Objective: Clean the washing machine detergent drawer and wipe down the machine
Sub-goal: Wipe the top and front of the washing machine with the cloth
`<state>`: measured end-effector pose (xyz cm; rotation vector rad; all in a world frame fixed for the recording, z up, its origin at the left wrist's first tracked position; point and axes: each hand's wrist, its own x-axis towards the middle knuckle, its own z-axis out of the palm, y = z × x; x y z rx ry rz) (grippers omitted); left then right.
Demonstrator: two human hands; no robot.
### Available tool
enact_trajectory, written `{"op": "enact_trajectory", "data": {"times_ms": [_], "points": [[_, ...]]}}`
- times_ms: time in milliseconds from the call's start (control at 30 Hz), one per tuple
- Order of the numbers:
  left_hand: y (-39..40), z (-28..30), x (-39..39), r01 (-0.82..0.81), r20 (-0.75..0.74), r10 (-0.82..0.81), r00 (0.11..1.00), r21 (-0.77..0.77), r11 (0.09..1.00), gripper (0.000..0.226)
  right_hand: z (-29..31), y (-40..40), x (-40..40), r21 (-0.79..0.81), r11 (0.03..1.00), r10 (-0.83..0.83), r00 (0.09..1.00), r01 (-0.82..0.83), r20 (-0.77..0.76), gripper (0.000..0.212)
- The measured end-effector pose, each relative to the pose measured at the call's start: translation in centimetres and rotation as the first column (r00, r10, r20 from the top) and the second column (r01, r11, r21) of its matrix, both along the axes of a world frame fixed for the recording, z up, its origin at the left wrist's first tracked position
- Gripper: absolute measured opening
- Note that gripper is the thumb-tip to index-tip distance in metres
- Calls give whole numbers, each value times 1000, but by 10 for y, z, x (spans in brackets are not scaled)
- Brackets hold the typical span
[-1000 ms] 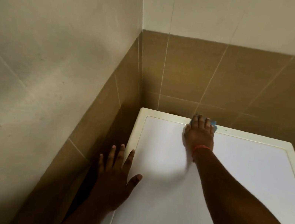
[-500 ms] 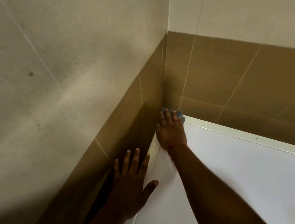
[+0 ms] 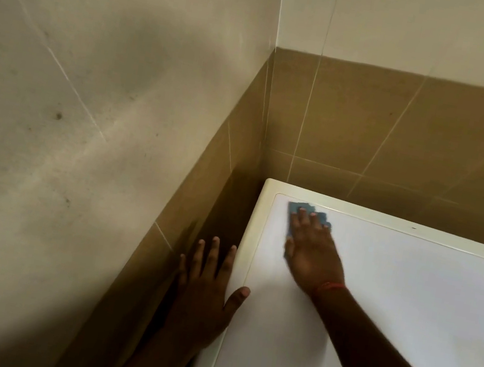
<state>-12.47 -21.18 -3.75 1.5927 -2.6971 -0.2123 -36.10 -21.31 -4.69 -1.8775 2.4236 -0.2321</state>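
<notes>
The washing machine's white top [image 3: 405, 307] fills the lower right, with a cream rim [image 3: 250, 232] round it. My right hand [image 3: 312, 252] lies flat near the top's far left corner, fingers straight, pressing a blue cloth [image 3: 297, 208] onto the surface. Only the cloth's far edge and left side show past my fingers. A red band circles that wrist. My left hand [image 3: 207, 289] rests open on the machine's left edge, fingers spread over the dark gap beside the wall and thumb on the rim. The detergent drawer is out of view.
A tiled wall [image 3: 84, 125] stands close on the left, and another tiled wall [image 3: 403, 130] runs behind the machine; both have brown lower tiles. A narrow dark gap [image 3: 230, 207] separates the machine from the left wall.
My right hand slid the cloth left along the back edge to the corner, then came slightly forward onto the white top. My left hand stayed on the left edge. The view shifted.
</notes>
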Motion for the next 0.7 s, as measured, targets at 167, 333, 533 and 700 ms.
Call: {"op": "enact_trajectory", "data": {"times_ms": [167, 333, 533, 700], "points": [[1, -1, 1, -9, -12, 9, 1000, 28, 1000, 74, -8, 25, 21, 29, 999, 23, 1000, -22, -8, 62], [3, 5, 1, -14, -2, 14, 1000, 9, 1000, 75, -2, 43, 0, -36, 985, -166, 986, 166, 8, 62], [9, 4, 10, -31, 23, 30, 999, 50, 998, 74, -3, 64, 29, 49, 981, 191, 980, -188, -56, 59], [20, 7, 17, -62, 4, 61, 998, 49, 997, 71, -6, 57, 75, -17, 994, 109, 992, -108, 68, 57]]}}
